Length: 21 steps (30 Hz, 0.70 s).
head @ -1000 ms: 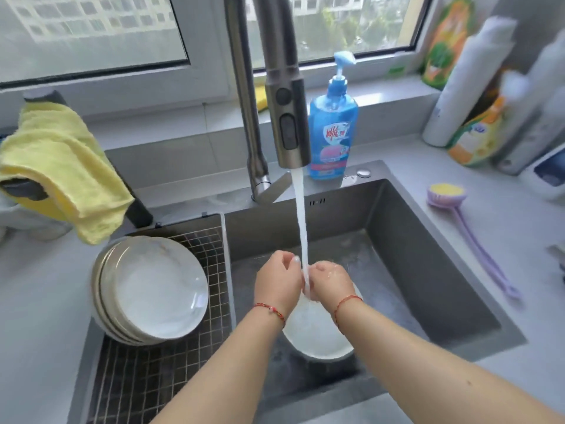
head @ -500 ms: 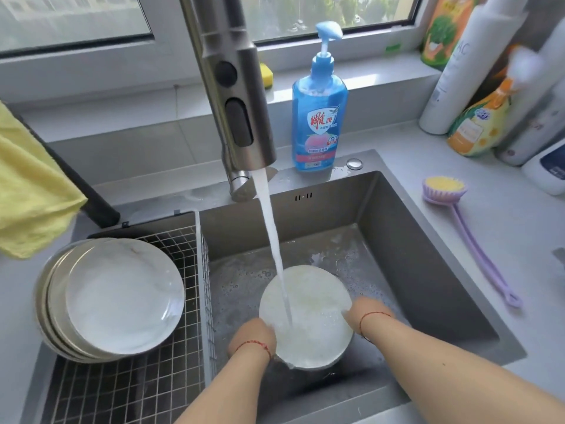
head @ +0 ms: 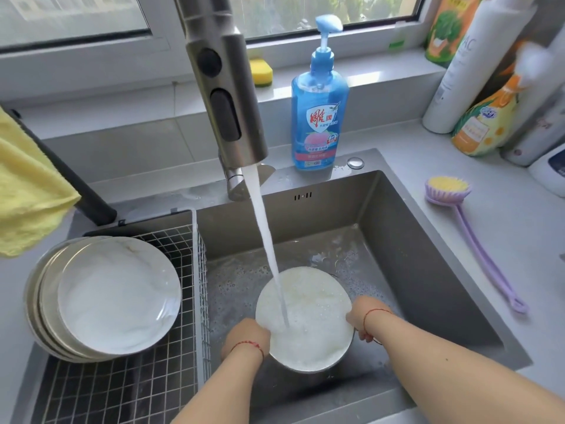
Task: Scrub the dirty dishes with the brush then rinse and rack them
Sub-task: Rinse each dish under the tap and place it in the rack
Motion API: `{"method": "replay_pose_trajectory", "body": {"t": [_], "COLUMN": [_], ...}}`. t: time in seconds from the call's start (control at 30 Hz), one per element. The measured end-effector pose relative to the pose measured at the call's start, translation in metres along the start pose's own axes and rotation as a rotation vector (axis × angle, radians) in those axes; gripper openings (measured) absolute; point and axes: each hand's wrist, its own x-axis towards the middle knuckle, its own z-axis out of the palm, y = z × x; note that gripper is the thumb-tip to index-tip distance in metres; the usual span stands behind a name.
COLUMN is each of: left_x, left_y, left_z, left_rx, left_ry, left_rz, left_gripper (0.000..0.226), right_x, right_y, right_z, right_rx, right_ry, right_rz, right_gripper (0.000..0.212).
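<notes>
- White plate held over the sink basin, soapy face up, tilted toward the camera, under a stream of water from the steel tap.
- Left hand clamped on the plate's near-left rim; right hand clamped on its right rim, fingers hidden behind the edge.
- Thin red cord at each wrist.
- Water striking the plate just above the left hand, suds spread across the plate and foam dotted over the wet basin floor.
- Stack of clean plates leaning in the wire rack, set in the left part of the sink, well apart from the plate being rinsed.
- Purple brush with yellow bristles lying untouched on the grey surface to the right of the sink, handle pointing toward the camera.
- Blue pump bottle of dish soap standing at the back rim of the sink, just right of the tap.
- Yellow sponge on the window ledge behind the tap.
- Yellow cloth draped at far left above the rack.
- Cluster of bottles in the back right corner.
</notes>
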Motion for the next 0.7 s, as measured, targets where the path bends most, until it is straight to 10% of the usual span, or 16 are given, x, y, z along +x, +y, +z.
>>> {"method": "replay_pose_trajectory", "body": {"t": [0.33,0.7], "left_x": [-0.01,-0.033], "left_y": [0.003,0.011], "left_z": [0.0,-0.01], "left_rx": [-0.423,-1.315], "left_ry": [-0.066,-0.234], "left_rz": [-0.051,-0.021], "left_gripper": [0.021,0.052], "right_x": [-0.013,-0.026], "right_y": [0.006,-0.001], "right_z": [-0.013,-0.04], "right_rx": [0.239,0.481], "right_ry": [-0.089,0.231], "right_rz": [0.02,-0.259], "right_gripper": [0.025,0.016]}}
